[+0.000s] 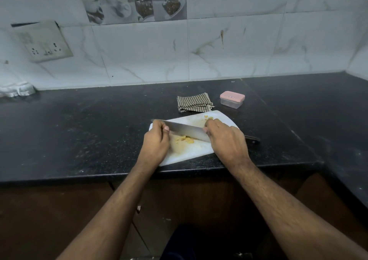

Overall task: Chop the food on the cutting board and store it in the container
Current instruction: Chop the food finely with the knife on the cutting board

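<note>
A white cutting board (191, 150) lies near the counter's front edge. Yellow chopped food (186, 139) sits under the knife blade (185, 130), and a few more yellow bits (208, 117) lie near the board's far edge. My right hand (225, 140) grips the knife handle, whose dark end (253, 139) sticks out to the right. My left hand (157, 142) curls its fingers over the blade's spine near the tip, with the thumb against the blade's side. The small clear container (232, 99) with a pink lid stands closed behind the board to the right.
A folded checked cloth (194, 105) lies just behind the board, left of the container. The black counter (89, 130) runs left and wraps round a corner at the right. A wall socket plate (42, 42) is on the tiled wall, and white cloth (16, 89) sits far left.
</note>
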`<state>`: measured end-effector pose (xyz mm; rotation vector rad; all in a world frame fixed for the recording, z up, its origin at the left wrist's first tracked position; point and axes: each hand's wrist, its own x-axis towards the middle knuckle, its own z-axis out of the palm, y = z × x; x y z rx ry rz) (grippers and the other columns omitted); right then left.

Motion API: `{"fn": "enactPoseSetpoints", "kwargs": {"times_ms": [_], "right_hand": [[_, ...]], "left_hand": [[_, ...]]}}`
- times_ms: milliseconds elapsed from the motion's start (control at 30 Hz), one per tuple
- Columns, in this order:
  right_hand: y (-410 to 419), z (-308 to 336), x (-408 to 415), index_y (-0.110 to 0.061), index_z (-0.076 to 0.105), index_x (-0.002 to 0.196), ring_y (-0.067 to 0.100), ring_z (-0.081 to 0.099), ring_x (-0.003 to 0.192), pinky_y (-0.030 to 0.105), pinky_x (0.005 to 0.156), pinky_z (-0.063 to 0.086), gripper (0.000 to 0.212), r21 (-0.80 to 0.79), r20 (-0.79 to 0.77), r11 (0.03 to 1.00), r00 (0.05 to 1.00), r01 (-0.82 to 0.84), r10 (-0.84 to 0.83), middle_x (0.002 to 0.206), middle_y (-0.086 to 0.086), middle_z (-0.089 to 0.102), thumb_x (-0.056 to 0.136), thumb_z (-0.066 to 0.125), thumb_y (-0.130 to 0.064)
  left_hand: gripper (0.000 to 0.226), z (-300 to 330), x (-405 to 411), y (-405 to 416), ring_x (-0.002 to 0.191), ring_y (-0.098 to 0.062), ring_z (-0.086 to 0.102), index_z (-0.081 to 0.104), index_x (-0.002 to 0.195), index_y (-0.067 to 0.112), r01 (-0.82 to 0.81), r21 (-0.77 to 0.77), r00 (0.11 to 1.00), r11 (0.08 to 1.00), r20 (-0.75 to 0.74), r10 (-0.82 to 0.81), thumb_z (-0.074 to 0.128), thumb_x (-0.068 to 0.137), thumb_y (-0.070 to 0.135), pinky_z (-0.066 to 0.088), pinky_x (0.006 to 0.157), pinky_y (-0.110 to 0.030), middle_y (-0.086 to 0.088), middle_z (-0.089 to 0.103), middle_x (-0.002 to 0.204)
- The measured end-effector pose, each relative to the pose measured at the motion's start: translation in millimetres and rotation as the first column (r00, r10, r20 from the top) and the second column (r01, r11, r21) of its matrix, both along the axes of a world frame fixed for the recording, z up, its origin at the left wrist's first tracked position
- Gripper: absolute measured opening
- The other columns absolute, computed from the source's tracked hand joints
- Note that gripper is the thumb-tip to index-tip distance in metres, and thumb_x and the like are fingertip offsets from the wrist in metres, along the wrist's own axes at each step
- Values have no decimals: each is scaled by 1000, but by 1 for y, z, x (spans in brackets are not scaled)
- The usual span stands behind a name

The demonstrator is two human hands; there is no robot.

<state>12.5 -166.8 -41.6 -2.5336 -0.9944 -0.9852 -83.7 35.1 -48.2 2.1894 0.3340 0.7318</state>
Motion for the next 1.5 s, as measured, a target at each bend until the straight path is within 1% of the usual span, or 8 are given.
{"fn": "enactPoseSetpoints", "kwargs": {"times_ms": [233,333,467,667,833,1067,1367,1500], "right_hand": [[-5,-3,-3,-26,57,101,12,57,61,31,44,45,18,-24,-44,1000,999,0,-1,86,-10,63,102,48,-41],[-4,-2,-4,-25,60,97,13,56,59,27,41,38,30,17,-43,1000,999,-13,14,83,-10,63,100,40,-47],[-1,-1,-2,-24,65,91,13,59,62,24,41,29,30,-73,1,997,1000,24,-24,85,-9,62,93,58,-53],[0,4,-4,-21,62,93,13,53,59,26,42,32,32,-51,38,995,996,87,-85,86,-8,58,97,53,-51],[-1,3,-8,-21,61,88,13,51,55,25,40,20,33,-31,57,999,998,43,-41,82,-7,57,99,51,-51],[-3,-1,-6,-24,62,90,14,56,60,29,41,43,35,-39,10,999,999,-38,39,87,-8,60,100,50,-55],[-1,-1,-5,-29,71,88,12,54,54,24,38,38,15,-119,75,993,997,23,-14,80,-8,57,94,68,-43],[1,-1,0,-28,72,98,13,56,60,25,44,34,22,-105,79,994,997,-8,17,86,-7,57,100,54,-41]], "left_hand": [[21,5,4,13,70,-20,57,38,97,21,66,227,993,972,-109,-42,30,110,36,48,65,-46,-2,58,79],[20,7,6,13,68,-23,55,34,96,23,61,268,992,961,-124,-28,28,110,36,47,63,-45,-3,57,78],[20,7,9,16,69,-22,56,33,96,25,51,263,993,963,-114,-22,28,110,38,47,63,-44,-3,57,78],[16,3,9,14,57,-22,51,34,99,22,36,389,999,920,-36,-23,32,110,34,31,52,-36,-1,54,68],[11,1,7,17,49,-24,54,36,103,22,-27,416,998,909,57,3,35,110,31,39,45,-38,-1,58,61],[13,4,6,14,45,-20,44,40,103,16,-84,467,995,880,79,53,39,109,27,21,45,-30,5,46,55],[11,4,5,12,46,-17,45,34,101,21,-7,455,1000,890,22,-3,34,111,27,20,44,-29,2,49,58],[13,3,6,12,47,-18,46,32,102,23,5,461,1000,887,-1,-5,31,111,31,22,44,-29,3,50,59]]}}
